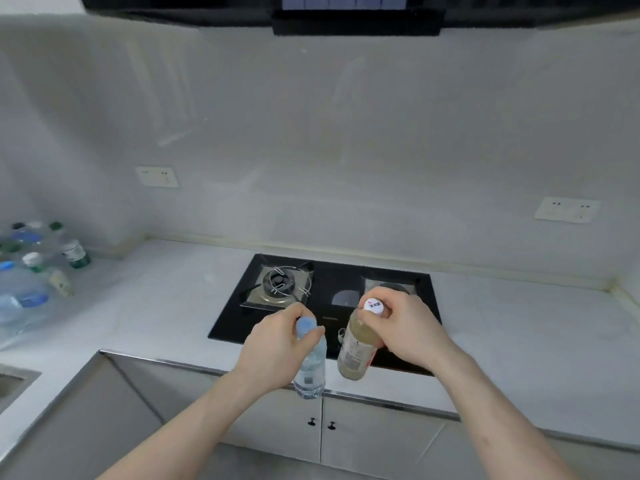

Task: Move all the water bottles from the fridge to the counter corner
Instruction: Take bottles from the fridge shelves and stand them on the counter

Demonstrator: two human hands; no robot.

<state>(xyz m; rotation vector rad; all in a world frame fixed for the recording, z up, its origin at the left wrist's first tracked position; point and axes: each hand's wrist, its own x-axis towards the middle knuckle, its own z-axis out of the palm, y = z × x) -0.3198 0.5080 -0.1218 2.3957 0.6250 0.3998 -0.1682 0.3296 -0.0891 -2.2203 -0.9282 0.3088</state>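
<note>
Left hand: my left hand (277, 344) is wrapped around the neck of a clear bottle (310, 368) with a pale blue cap, fingers curled just under the cap, the body hanging below, in front of the counter edge (207, 365).
Right hand: my right hand (403, 327) pinches the neck of a yellowish bottle (355, 351) just under its white printed cap; the bottle dangles tilted, its base toward me, over the near edge of the hob (343, 296).
Where the bottles go: the bottle cluster (31, 268) already stands in the counter corner at far left, packed close, some caps blue, some green, some white.
Stage, as I judge it: carrying, mid-way; both bottles are well apart from the corner and nothing is set down yet. The fridge is out of view, so I cannot tell how many remain.
Risk, grip: both holds are high on the necks, so I expect the bodies to swing; a quick turn left could let one slip.
Risk, collision: the two bottles hang just beside each other and could knock together.
Risk, hob: the left burner's wire trivet (280, 282) sits near the path; a low carry could clip it.
Risk, placement: the cluster is crowded; setting down into it carelessly could topple neighbours toward the sink (14, 379).
</note>
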